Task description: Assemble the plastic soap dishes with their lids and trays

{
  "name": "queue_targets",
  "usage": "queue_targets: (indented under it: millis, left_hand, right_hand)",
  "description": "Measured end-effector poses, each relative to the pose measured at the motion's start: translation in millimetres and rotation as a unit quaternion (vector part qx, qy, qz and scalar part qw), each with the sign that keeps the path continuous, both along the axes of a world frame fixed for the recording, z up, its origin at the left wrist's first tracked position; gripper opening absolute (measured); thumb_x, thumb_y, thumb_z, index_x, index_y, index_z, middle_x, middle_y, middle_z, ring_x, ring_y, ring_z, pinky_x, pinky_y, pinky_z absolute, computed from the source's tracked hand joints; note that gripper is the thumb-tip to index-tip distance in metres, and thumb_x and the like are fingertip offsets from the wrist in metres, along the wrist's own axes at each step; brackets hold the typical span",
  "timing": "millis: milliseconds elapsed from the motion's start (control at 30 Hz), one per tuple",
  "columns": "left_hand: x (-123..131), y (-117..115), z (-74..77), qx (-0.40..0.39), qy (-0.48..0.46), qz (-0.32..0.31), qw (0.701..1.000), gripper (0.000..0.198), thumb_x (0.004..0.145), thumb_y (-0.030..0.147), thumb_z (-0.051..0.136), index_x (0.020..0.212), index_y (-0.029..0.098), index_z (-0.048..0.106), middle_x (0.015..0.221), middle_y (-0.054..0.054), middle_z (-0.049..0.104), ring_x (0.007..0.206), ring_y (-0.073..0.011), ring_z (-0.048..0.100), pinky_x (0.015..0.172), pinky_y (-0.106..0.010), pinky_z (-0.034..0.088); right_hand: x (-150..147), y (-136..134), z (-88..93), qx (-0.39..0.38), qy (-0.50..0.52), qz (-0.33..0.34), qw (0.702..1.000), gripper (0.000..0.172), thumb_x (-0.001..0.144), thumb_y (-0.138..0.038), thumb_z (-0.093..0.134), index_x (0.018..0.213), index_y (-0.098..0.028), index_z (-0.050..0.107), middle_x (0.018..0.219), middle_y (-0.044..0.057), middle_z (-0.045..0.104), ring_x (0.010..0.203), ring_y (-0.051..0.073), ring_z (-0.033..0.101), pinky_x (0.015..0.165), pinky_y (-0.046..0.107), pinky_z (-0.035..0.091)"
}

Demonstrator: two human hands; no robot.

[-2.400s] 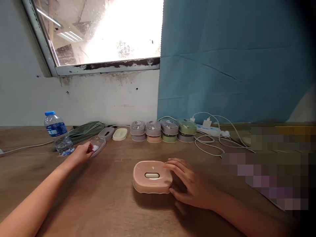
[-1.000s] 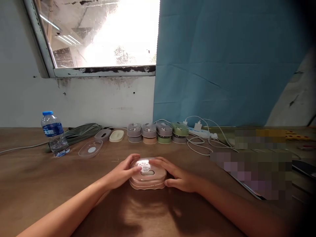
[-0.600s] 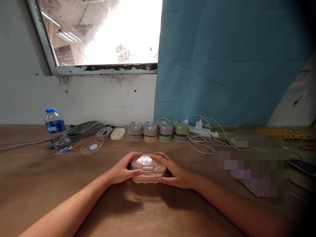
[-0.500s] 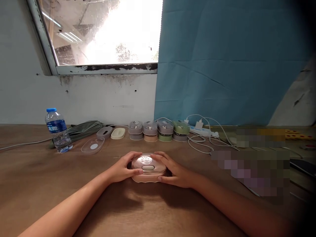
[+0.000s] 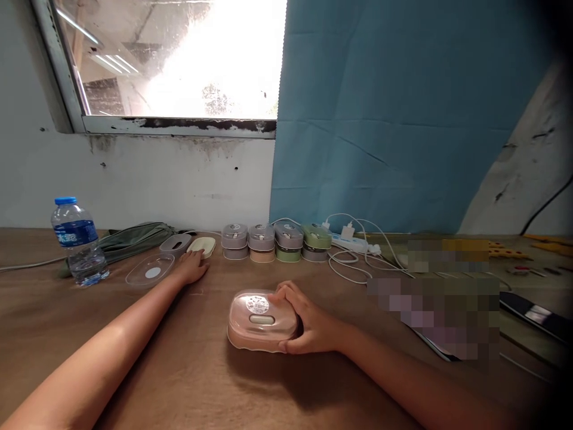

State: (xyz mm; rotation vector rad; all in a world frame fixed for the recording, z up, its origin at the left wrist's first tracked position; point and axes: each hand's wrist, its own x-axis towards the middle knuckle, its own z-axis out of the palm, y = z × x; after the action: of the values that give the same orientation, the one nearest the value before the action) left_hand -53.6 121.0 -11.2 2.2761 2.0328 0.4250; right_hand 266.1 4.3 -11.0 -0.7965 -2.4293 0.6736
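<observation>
My right hand [image 5: 308,322] grips the right end of a pale pink lidded box [image 5: 259,325], thumb at the near side and fingers on the far side. The box has a clear cover, a round white sticker and an oval slot in the top; a shadow falls on the table below it. Farther off to the left, my left hand [image 5: 192,267] reaches out, fingers extended at the near edge of a cream oval piece [image 5: 205,245]. Beside it lie a grey oval piece with a slot [image 5: 174,243] and a clear cover [image 5: 142,272] with a white round sticker.
Several stacked grey, green and orange boxes [image 5: 262,239] line the wall. A water bottle [image 5: 79,248] stands at left before a dark green cloth bag [image 5: 134,240]. A power strip [image 5: 351,242] and white cables [image 5: 347,275] lie right of the boxes.
My left hand has let go of the pink box and moved forward and left to the cream piece. My right hand alone now holds the box, slightly nearer to me. The view has shifted a little.
</observation>
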Motion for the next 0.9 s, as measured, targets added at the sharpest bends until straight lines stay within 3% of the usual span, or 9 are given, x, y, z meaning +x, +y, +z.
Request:
queue_targets:
  millis: [100, 200, 300, 367, 433, 500, 600, 733, 900]
  left_hand:
    - [-4.1, -30.6, 13.5, -0.033, 0.017, -0.023, 0.999, 0.059, 0.077, 0.038, 0.043, 0.126, 0.005, 0.044, 0.131, -0.02, 0.046, 0.119, -0.0313, 0.044, 0.1, -0.04, 0.031]
    - [-14.4, -83.1, 31.9, -0.082, 0.03, -0.045, 0.995, 0.055, 0.075, 0.047, 0.044, 0.118, 0.013, 0.055, 0.125, -0.014, 0.054, 0.115, -0.0304, 0.048, 0.097, -0.039, 0.034]
    - [-26.1, -138.3, 46.4, -0.151, 0.05, -0.035, 0.987, 0.054, 0.074, 0.05, 0.047, 0.119, 0.021, 0.055, 0.124, -0.01, 0.055, 0.115, -0.0333, 0.047, 0.092, -0.043, 0.038]
    - [-26.3, -166.1, 50.5, -0.149, 0.072, -0.032, 0.986, 0.06, 0.072, 0.052, 0.05, 0.123, 0.022, 0.052, 0.129, -0.011, 0.051, 0.12, -0.0354, 0.041, 0.096, -0.046, 0.034]
    - [-15.8, -183.2, 50.0, -0.099, 0.074, -0.048, 0.991, 0.067, 0.072, 0.054, 0.051, 0.13, 0.021, 0.044, 0.136, -0.011, 0.042, 0.127, -0.0353, 0.032, 0.102, -0.049, 0.024]
    - [4.6, -191.1, 46.4, -0.057, 0.043, -0.091, 0.993, 0.073, 0.073, 0.055, 0.05, 0.136, 0.023, 0.033, 0.142, -0.01, 0.033, 0.13, -0.0333, 0.025, 0.106, -0.049, 0.019]
    - [41.0, -192.4, 39.7, -0.071, -0.035, -0.182, 0.98, 0.081, 0.071, 0.053, 0.056, 0.14, 0.029, 0.021, 0.145, -0.008, 0.025, 0.13, -0.032, 0.025, 0.105, -0.046, 0.025]
    - [71.9, -184.8, 36.4, -0.109, -0.107, -0.242, 0.958, 0.079, 0.067, 0.045, 0.064, 0.136, 0.03, 0.029, 0.14, -0.009, 0.03, 0.12, -0.0312, 0.039, 0.097, -0.04, 0.037]
    - [76.3, -170.2, 38.6, -0.117, -0.176, -0.28, 0.936, 0.069, 0.066, 0.042, 0.066, 0.128, 0.029, 0.039, 0.123, -0.006, 0.04, 0.103, -0.0236, 0.051, 0.087, -0.032, 0.045]
  right_hand:
    - [7.5, 1.0, 4.6, -0.003, -0.012, 0.037, 0.999, 0.064, 0.056, -0.032, 0.072, 0.109, -0.018, 0.039, 0.108, 0.006, 0.036, 0.102, 0.022, 0.043, 0.091, 0.032, 0.037]
    - [13.7, 2.3, 10.0, 0.007, -0.029, 0.064, 0.998, 0.061, 0.055, -0.027, 0.07, 0.107, -0.019, 0.039, 0.109, 0.006, 0.037, 0.102, 0.022, 0.043, 0.09, 0.032, 0.037]
    - [14.6, 0.7, 14.5, 0.024, -0.05, 0.072, 0.996, 0.061, 0.054, -0.025, 0.069, 0.107, -0.019, 0.039, 0.11, 0.007, 0.039, 0.101, 0.022, 0.044, 0.09, 0.032, 0.038]
    - [12.3, -1.5, 15.9, 0.031, -0.06, 0.072, 0.995, 0.06, 0.056, -0.028, 0.069, 0.108, -0.019, 0.039, 0.111, 0.007, 0.039, 0.101, 0.023, 0.044, 0.09, 0.032, 0.038]
    - [9.2, -3.4, 15.7, 0.037, -0.066, 0.069, 0.995, 0.06, 0.059, -0.032, 0.068, 0.109, -0.018, 0.039, 0.112, 0.008, 0.039, 0.101, 0.023, 0.044, 0.09, 0.033, 0.038]
    - [6.4, -4.3, 14.2, 0.048, -0.062, 0.068, 0.995, 0.059, 0.06, -0.034, 0.068, 0.11, -0.017, 0.04, 0.11, 0.009, 0.04, 0.1, 0.024, 0.045, 0.089, 0.033, 0.039]
    - [4.0, -4.3, 10.8, 0.065, -0.044, 0.074, 0.994, 0.06, 0.061, -0.038, 0.067, 0.11, -0.016, 0.04, 0.107, 0.009, 0.041, 0.099, 0.024, 0.044, 0.088, 0.034, 0.04]
    - [4.6, -3.5, 6.4, 0.075, -0.033, 0.078, 0.994, 0.061, 0.064, -0.045, 0.065, 0.111, -0.016, 0.04, 0.106, 0.01, 0.04, 0.1, 0.024, 0.043, 0.087, 0.035, 0.04]
    - [7.7, -1.4, 4.5, 0.065, -0.018, 0.077, 0.995, 0.062, 0.064, -0.05, 0.063, 0.111, -0.017, 0.04, 0.106, 0.01, 0.041, 0.098, 0.025, 0.045, 0.086, 0.036, 0.041]
